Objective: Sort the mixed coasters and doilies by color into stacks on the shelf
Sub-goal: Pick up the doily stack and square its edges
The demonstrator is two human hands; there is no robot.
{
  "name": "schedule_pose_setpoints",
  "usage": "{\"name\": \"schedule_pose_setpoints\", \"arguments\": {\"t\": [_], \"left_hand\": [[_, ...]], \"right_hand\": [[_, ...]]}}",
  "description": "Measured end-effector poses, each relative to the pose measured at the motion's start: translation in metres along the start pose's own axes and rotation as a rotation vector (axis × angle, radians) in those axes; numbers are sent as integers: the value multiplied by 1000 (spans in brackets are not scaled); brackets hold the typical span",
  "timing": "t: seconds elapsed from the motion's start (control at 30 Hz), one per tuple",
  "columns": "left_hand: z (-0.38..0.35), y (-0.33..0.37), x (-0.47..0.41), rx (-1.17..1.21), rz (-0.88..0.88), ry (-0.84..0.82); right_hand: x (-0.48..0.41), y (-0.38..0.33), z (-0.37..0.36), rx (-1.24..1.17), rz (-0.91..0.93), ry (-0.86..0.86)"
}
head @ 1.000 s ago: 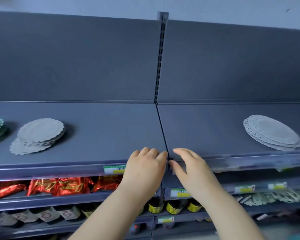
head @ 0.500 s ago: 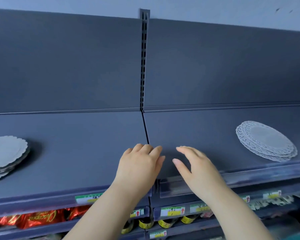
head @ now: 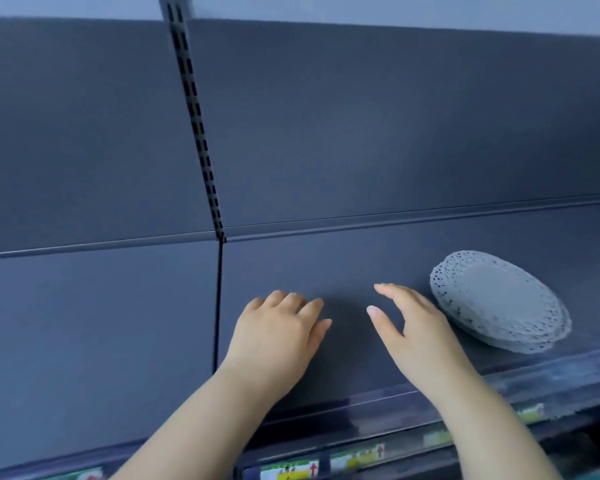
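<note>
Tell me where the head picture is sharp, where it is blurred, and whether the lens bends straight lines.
Head view: left hand, right hand and doilies are fairly sharp; the labels and front rail at the bottom are smeared; the upright leans and the back edge of the shelf slopes, as with a wide lens; the light is soft, with a faint shadow between the hands.

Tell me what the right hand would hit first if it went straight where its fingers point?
Likely the back panel: the right hand points over bare shelf, with the doily stack off to its right. Depth is unclear.
</note>
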State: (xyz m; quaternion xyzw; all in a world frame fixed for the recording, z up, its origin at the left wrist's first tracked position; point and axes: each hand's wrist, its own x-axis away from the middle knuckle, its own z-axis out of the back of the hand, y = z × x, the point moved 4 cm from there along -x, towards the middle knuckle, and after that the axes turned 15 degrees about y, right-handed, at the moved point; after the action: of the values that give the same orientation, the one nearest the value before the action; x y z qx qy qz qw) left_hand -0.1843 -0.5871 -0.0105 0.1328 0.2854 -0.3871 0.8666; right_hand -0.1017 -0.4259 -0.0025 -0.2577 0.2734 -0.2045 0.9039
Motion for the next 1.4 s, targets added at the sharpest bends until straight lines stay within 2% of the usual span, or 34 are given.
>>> {"name": "schedule_pose_setpoints", "arguments": {"t": [0.37, 0.5, 0.6, 0.7, 0.83, 0.97, 1.1, 1.3, 1.4], "left_hand": [[-65, 175, -87, 32, 82, -45], [-83, 206, -98, -37, 135, -110], [-87, 213, -98, -69, 209, -121], [-87, 213, -98, -81, 222, -114], [-89, 216, -95, -127, 234, -146], [-92, 220, -94, -156, 259, -151], [-92, 221, -95, -152, 267, -157], [-92, 223, -92, -125, 287, -144], [-88, 223, -90, -7, 359, -131]], "right_hand": [[-79, 169, 111, 85, -31, -35], [-100, 209, 118, 62, -116, -156], [-111, 223, 111, -109, -188, -201], [-123, 235, 105, -290, -358, -213], [-137, 242, 100, -395, -535, -372], [-146, 232, 96, -292, -476, -553], [-151, 232, 86, -215, -362, -601], [-148, 224, 83, -466, -331, -661], [-141, 228, 84, -559, -373, -566]]}}
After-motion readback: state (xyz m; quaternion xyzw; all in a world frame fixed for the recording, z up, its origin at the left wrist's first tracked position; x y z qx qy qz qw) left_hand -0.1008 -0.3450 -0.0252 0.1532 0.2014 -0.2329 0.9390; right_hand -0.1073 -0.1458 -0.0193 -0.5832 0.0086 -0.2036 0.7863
